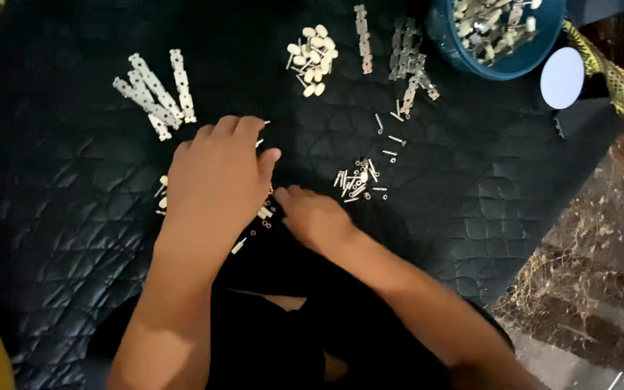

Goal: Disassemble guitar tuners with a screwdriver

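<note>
Two hands (pixel 218 180), four white strips (pixel 154 92), one bowl (pixel 500 36)

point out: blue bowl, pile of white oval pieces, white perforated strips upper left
blue bowl (pixel 471 66): head view, on its outer wall, lower left.
pile of white oval pieces (pixel 313 59): head view, middle of the heap.
white perforated strips (pixel 154 92): head view, middle of the bundle, on the dark quilted cloth.

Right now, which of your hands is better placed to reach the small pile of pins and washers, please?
The right hand: it lies closer to the pile of pins and washers, just right of it. The left hand rests farther left.
</note>
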